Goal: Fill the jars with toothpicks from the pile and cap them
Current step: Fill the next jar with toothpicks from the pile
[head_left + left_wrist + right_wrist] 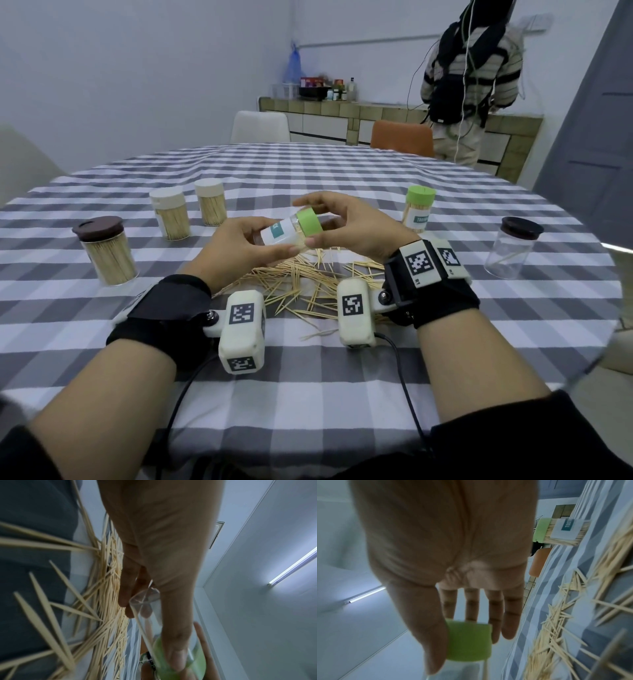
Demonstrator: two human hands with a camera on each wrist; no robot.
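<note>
A clear jar [279, 233] with a white and teal label lies tilted on its side above the toothpick pile [301, 279]. My left hand [239, 246] grips its body. My right hand [346, 226] pinches its green cap [308, 222], which sits on the jar's mouth. In the left wrist view the clear jar [145, 615] holds few toothpicks, and the green cap [197, 660] is at its far end. The right wrist view shows thumb and fingers around the green cap [467, 641], with the pile [565, 615] spread on the checked cloth.
Filled capped jars stand around: a brown-lidded one [106, 250] at left, two cream-lidded ones [171, 212] [210, 202] behind, a green-lidded one [419, 210] at right. A near-empty brown-lidded jar [512, 246] stands far right. A person [472, 78] stands at the counter beyond two chairs.
</note>
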